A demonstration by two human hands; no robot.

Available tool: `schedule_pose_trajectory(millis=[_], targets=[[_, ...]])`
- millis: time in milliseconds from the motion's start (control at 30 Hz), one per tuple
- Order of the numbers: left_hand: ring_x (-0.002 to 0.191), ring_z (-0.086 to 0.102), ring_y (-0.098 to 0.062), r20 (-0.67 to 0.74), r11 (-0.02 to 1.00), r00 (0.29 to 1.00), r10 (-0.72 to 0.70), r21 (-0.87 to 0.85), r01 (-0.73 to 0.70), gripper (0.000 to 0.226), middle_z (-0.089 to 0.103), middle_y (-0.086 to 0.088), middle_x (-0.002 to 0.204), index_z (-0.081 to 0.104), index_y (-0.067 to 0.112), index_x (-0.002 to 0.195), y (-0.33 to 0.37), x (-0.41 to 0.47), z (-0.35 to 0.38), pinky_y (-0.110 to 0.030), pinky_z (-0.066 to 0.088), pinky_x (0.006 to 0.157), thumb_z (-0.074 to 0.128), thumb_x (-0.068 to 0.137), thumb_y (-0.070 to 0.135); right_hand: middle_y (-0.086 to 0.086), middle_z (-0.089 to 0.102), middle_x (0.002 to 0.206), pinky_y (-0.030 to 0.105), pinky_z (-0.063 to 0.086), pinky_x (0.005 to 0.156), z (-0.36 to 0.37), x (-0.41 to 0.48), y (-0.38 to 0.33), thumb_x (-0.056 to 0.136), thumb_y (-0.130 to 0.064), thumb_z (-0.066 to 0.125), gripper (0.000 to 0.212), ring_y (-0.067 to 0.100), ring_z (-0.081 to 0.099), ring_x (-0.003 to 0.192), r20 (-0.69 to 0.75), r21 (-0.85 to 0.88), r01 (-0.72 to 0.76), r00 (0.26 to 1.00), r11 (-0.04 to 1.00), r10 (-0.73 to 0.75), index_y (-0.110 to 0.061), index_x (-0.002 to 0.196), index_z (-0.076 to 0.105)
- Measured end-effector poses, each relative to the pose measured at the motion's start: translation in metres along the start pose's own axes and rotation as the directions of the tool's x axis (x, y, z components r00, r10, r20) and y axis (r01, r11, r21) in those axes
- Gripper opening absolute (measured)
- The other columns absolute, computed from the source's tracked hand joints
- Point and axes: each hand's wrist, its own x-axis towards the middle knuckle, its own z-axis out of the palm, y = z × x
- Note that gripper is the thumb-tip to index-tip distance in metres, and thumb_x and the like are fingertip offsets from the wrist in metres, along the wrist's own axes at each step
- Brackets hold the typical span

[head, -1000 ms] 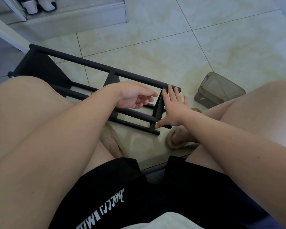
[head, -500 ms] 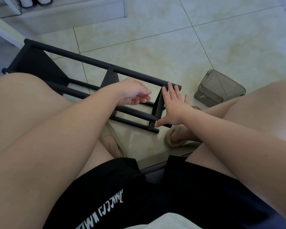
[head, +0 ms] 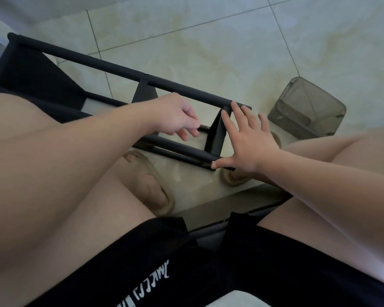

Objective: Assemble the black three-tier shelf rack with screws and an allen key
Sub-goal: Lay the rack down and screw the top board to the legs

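Note:
The black shelf rack (head: 111, 65) lies on its side on the tiled floor between my knees, its long tubes running from upper left to the middle. My right hand (head: 251, 140) lies flat and spread against the rack's right end panel (head: 217, 134), thumb on the end of the lower tube. My left hand (head: 177, 116) reaches inside the frame near that panel, fingers curled downward; whether they hold a screw or key is hidden. A small screw head (head: 145, 73) shows on the top tube.
A translucent grey plastic container (head: 308, 109) stands on the floor right of the rack. My feet in beige slippers (head: 155, 185) rest below the rack. My bare knees flank the view, and the grey seat edge (head: 220, 207) lies under me.
The view has tipped down and come closer. My left hand has dropped slightly into the frame and its fingers have curled more. My right hand stays pressed on the end panel.

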Motion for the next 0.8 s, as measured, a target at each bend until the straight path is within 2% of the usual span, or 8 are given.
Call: schedule_pose_trajectory(millis=[167,267,367,467,567,667,800], targets=[[0.062,0.065,0.004,-0.016,0.989,1.0,-0.009,0.148,0.011,0.015,0.071,0.014,0.076,0.072,0.026,0.083,-0.002,0.033,0.01,-0.015,0.041,0.05,0.069,0.09,0.04,0.005,-0.024,0.167,0.063,-0.015,0.117,0.001,0.006,0.0,0.059,-0.098,0.052,0.142,0.037,-0.025,0.152,0.03,0.055,-0.015,0.999,0.998,0.013,-0.025,0.16,-0.014],[0.074,0.067,-0.004,0.043,0.994,0.997,-0.07,0.092,0.065,0.01,0.072,0.01,0.083,0.072,0.027,0.085,-0.01,0.053,0.017,-0.018,0.046,0.058,0.071,0.089,0.036,0.004,-0.031,0.164,0.063,-0.017,0.116,0.002,0.008,0.001,0.058,-0.097,0.053,0.144,0.038,-0.028,0.151,0.052,0.075,-0.014,0.999,0.997,0.01,-0.026,0.158,-0.021],[0.077,0.068,-0.002,0.112,0.991,0.986,-0.123,0.059,0.117,0.008,0.075,0.013,0.084,0.076,0.026,0.093,-0.015,0.071,0.018,-0.017,0.047,0.06,0.071,0.089,0.031,0.008,-0.034,0.163,0.062,-0.016,0.118,0.001,0.012,0.002,0.057,-0.097,0.056,0.148,0.039,-0.028,0.151,0.053,0.075,0.003,0.999,0.997,-0.007,-0.022,0.157,-0.023],[0.077,0.068,-0.001,0.205,0.988,0.967,-0.154,0.007,0.156,0.005,0.076,0.015,0.085,0.076,0.026,0.091,-0.011,0.09,0.018,-0.017,0.047,0.061,0.073,0.087,0.028,0.011,-0.034,0.162,0.058,-0.015,0.119,-0.002,0.017,0.001,0.056,-0.094,0.061,0.152,0.041,-0.028,0.15,0.056,0.091,0.026,0.998,0.996,-0.031,-0.019,0.157,-0.023],[0.071,0.065,-0.003,0.315,0.978,0.93,-0.188,-0.028,0.207,0.009,0.078,0.007,0.088,0.077,0.019,0.093,-0.005,0.104,0.016,-0.017,0.047,0.059,0.074,0.086,0.023,0.013,-0.033,0.163,0.055,-0.013,0.121,-0.005,0.019,0.001,0.056,-0.09,0.067,0.154,0.043,-0.028,0.15,0.067,0.126,0.045,0.996,0.991,-0.054,-0.016,0.159,-0.021],[0.067,0.064,-0.003,0.427,0.969,0.873,-0.236,0.038,0.244,0.01,0.078,0.006,0.089,0.076,0.017,0.096,-0.003,0.113,0.018,-0.019,0.047,0.061,0.071,0.087,0.018,0.013,-0.032,0.163,0.052,-0.012,0.122,-0.007,0.02,0.002,0.056,-0.088,0.07,0.154,0.042,-0.028,0.15,0.069,0.147,0.055,0.995,0.988,-0.066,-0.015,0.159,-0.02],[0.06,0.062,-0.003,0.536,0.955,0.795,-0.283,0.086,0.282,0.008,0.074,0.006,0.074,0.073,0.015,0.09,-0.003,0.118,0.029,-0.019,0.044,0.06,0.069,0.088,0.009,0.012,-0.035,0.162,0.049,-0.014,0.12,-0.01,0.021,0.002,0.058,-0.086,0.071,0.153,0.041,-0.03,0.149,0.077,0.16,0.062,0.994,0.985,-0.075,-0.016,0.158,-0.023]])
